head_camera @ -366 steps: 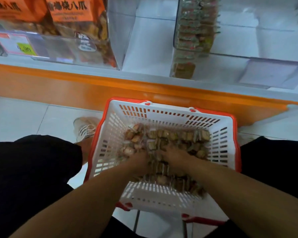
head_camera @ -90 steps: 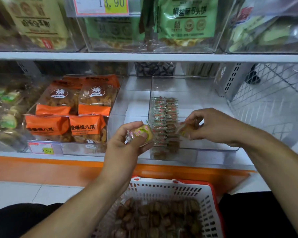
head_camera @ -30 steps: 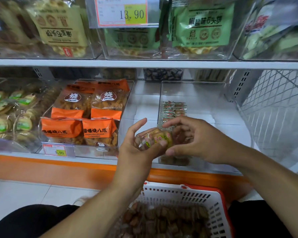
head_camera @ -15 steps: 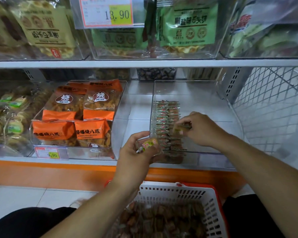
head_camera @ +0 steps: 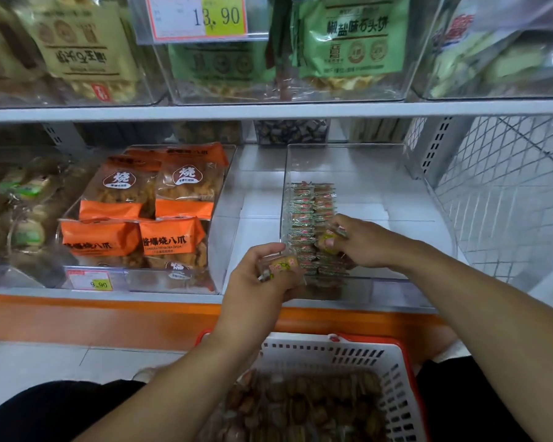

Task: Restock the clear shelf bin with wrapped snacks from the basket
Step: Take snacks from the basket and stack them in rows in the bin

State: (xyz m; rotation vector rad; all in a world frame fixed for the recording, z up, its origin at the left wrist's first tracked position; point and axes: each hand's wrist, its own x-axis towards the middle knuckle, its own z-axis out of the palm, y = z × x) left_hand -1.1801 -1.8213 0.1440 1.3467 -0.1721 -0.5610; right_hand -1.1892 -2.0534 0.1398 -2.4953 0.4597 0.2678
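From the head view, the basket (head_camera: 339, 355) is cut off at the bottom, its snacks too blurred to count. Your right hand (head_camera: 361, 242) pinches one wrapped snack (head_camera: 328, 240) inside the clear bin (head_camera: 396, 275), against two rows of snacks (head_camera: 312, 218) running front to back. Your left hand (head_camera: 259, 282) grips a second snack (head_camera: 281, 261) just before the bin, its long axis left to right.

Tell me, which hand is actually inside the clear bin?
The right hand, placing a wrapped snack onto the rows; the left hand waits outside it.
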